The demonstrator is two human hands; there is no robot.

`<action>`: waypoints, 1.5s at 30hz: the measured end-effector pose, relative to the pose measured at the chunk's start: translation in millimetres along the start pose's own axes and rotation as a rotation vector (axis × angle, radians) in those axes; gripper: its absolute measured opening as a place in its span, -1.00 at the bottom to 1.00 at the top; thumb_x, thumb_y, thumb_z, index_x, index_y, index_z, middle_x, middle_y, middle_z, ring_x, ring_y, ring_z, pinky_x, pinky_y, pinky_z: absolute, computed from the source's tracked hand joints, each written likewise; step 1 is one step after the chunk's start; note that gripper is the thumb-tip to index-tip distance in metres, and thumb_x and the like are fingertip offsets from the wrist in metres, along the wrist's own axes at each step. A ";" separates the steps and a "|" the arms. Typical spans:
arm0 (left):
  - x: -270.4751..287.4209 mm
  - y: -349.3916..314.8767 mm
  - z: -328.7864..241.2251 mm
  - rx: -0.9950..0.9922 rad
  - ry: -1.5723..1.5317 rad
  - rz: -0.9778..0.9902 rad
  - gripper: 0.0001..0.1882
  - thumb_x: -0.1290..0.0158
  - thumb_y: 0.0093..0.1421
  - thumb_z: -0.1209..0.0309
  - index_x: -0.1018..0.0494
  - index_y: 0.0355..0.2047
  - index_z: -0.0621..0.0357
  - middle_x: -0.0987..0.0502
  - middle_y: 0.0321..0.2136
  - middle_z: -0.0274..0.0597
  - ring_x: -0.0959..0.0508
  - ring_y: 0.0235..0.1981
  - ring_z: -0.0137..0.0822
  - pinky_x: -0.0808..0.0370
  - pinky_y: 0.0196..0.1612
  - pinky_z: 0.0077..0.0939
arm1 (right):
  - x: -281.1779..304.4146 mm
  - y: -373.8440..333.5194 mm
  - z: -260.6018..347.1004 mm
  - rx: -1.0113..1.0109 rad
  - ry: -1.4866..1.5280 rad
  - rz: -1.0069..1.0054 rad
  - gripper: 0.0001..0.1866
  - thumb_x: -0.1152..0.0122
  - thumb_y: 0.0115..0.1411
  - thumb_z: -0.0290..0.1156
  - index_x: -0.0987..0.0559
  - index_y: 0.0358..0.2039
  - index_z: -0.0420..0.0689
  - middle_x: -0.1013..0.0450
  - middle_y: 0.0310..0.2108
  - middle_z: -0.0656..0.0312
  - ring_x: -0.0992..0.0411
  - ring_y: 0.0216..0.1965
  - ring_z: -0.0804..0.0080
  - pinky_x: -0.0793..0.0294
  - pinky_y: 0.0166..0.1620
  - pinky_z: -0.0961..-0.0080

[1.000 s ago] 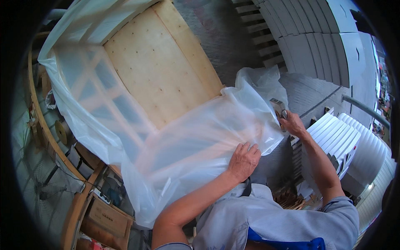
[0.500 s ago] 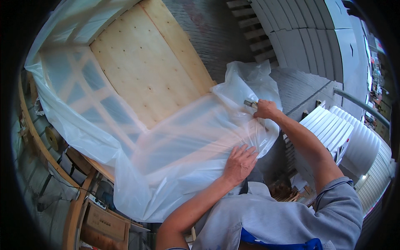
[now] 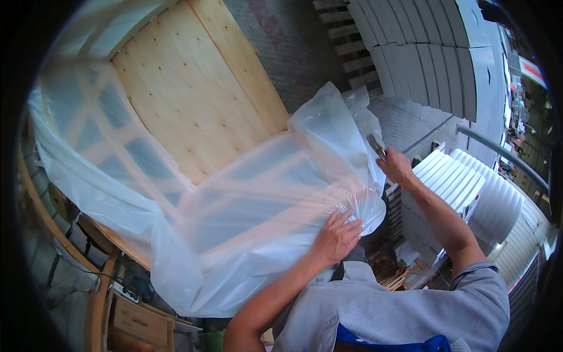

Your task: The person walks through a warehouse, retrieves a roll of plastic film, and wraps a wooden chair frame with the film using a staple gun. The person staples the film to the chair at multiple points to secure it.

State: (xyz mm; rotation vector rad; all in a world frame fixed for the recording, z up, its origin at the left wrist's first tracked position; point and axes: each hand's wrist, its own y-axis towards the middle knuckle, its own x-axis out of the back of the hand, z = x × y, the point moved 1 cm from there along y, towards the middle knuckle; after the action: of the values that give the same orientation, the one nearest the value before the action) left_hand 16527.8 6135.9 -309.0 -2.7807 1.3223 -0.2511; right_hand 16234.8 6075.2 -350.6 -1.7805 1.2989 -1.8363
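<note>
A translucent plastic sheet point(image 3: 234, 202) is draped over a wooden frame, whose pale slats show through it. My left hand point(image 3: 337, 239) lies on the sheet near the frame's near right end, fingers spread and pressing on the film, which is creased just beyond them. My right hand point(image 3: 396, 166) is closed round a slim metal stapler-like hand tool point(image 3: 376, 145); its exact kind is hard to make out. It is held up beside the bunched sheet at the right, and I cannot tell whether it touches the film. A plywood panel point(image 3: 199, 94) borders the frame's inner side.
Stacked white panels point(image 3: 422, 70) stand at the far right, near wooden pallets point(image 3: 350, 50). White ribbed items point(image 3: 463, 176) and a grey metal rail point(image 3: 498, 154) are beside my right arm. A brown carton point(image 3: 141, 320) and wooden beams point(image 3: 102, 293) lie at lower left.
My right hand has drawn back to the right with the tool, away from the film. The loose sheet end has shifted and stands up more. My left hand stays on the sheet.
</note>
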 end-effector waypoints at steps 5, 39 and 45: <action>-5.4 -2.5 4.5 0.017 -0.050 -0.029 -0.74 -0.12 0.11 0.37 -0.57 -0.18 0.12 -0.53 0.01 -0.23 -0.40 0.14 -0.09 -0.18 0.26 0.04 | 64.6 39.7 136.2 0.411 0.142 0.068 -0.71 -0.13 0.22 -0.25 -0.51 -0.18 -0.20 -0.52 -0.27 -0.06 -0.50 -0.29 0.04 -0.49 -0.21 0.19; -24.5 -13.0 13.7 0.023 -0.097 -0.096 -0.72 -0.13 0.09 0.35 -0.57 -0.18 0.15 -0.49 0.00 -0.15 -0.31 0.20 -0.03 -0.09 0.29 0.10 | -120.4 174.7 169.7 0.081 -0.161 0.689 -0.53 -0.16 0.05 -0.10 -0.62 -0.19 -0.24 -0.54 -0.22 -0.05 -0.56 -0.28 0.10 -0.55 -0.22 0.24; -25.6 -15.2 9.8 0.035 -0.080 -0.102 -0.72 -0.04 0.18 0.32 -0.55 -0.16 0.19 -0.49 0.02 -0.07 -0.31 0.21 0.00 -0.03 0.33 0.05 | -95.5 162.3 171.6 0.173 -0.233 0.584 -0.45 -0.08 0.12 0.03 -0.63 -0.18 -0.24 -0.54 -0.25 -0.03 -0.53 -0.24 0.13 -0.49 -0.16 0.27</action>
State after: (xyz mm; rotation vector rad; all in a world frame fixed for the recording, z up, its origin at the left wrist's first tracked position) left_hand 16525.2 6165.1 -320.1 -2.8005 1.1502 -0.1631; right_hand 16347.8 5984.4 -560.1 -1.2937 1.3365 -1.3309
